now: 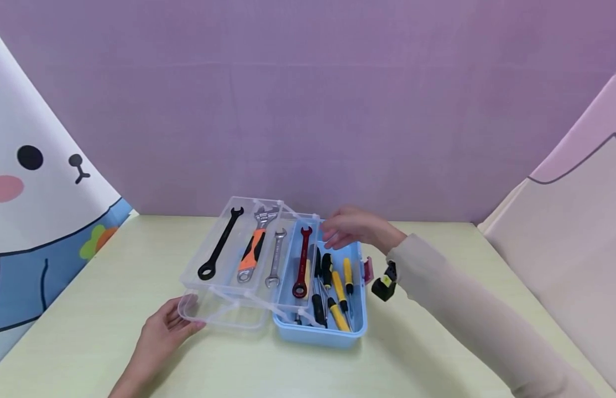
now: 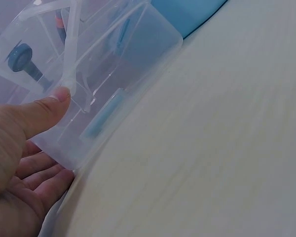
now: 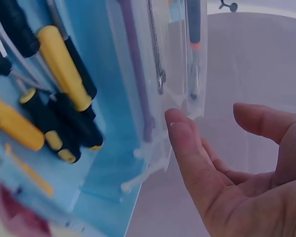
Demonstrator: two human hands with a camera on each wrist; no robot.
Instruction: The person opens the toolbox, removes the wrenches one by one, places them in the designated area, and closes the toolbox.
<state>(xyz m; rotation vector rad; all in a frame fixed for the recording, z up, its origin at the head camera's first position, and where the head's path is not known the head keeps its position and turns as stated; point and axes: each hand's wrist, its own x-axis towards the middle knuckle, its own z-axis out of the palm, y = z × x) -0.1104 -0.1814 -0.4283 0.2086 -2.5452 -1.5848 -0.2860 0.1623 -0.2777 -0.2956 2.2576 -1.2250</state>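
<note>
A blue toolbox (image 1: 320, 336) stands with its clear plastic trays (image 1: 208, 249) spread out to the left over the clear lid (image 1: 228, 319). My left hand (image 1: 163, 329) holds the lid's front left corner, thumb (image 2: 47, 108) on top and fingers curled beneath. The trays carry a black wrench (image 1: 220, 246), an orange-handled adjustable wrench (image 1: 251, 249), a silver wrench (image 1: 276, 257) and a red wrench (image 1: 303, 262). Behind the box's rear edge hovers my right hand (image 1: 355, 226), its thumb and fingers apart with nothing between them, fingertips close to the tray's back corner.
Several yellow and black screwdrivers (image 1: 339, 290) lie inside the blue base. A reddish latch (image 1: 369, 271) sticks out on its right side. White hinge arms (image 3: 145, 174) link the trays. The pale tabletop (image 1: 104, 298) ends at a purple backdrop (image 1: 308, 110).
</note>
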